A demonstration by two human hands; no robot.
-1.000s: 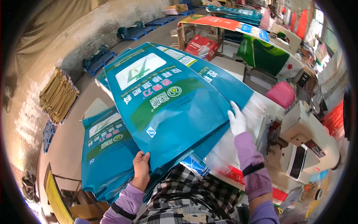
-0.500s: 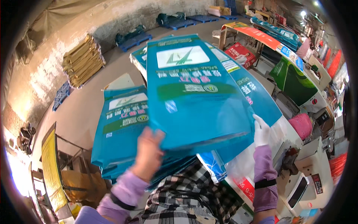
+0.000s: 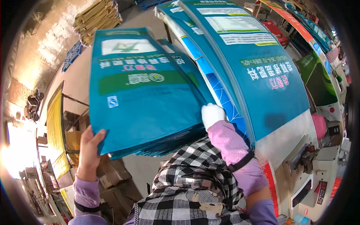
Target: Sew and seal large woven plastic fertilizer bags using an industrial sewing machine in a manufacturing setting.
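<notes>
Sacks dominated the view: a flat teal woven-plastic sack with a green band and white panel (image 3: 138, 90) lay on top of a thick stack of like teal sacks (image 3: 168, 144), and everything else sat around that top sack. At its lower left corner the bare left hand (image 3: 89, 150) was closed on the edge, thumb over the printed face and fingers hidden beneath, so the corner was pinched between them. At its lower right edge the right hand in a white glove (image 3: 212, 114) pressed against the sacks, where a second pile of long teal printed sacks (image 3: 258, 67) sloped away to the right; whether those gloved fingers gripped anything could not be told, as they were tucked between the two piles. Just below the top sack a black-and-white checked cloth (image 3: 195, 183) covered the person's lap. Well to the right stood a white sewing machine (image 3: 311, 176). Far beyond the upper left corner rested a bundle of tan flat sacks (image 3: 98, 17).
</notes>
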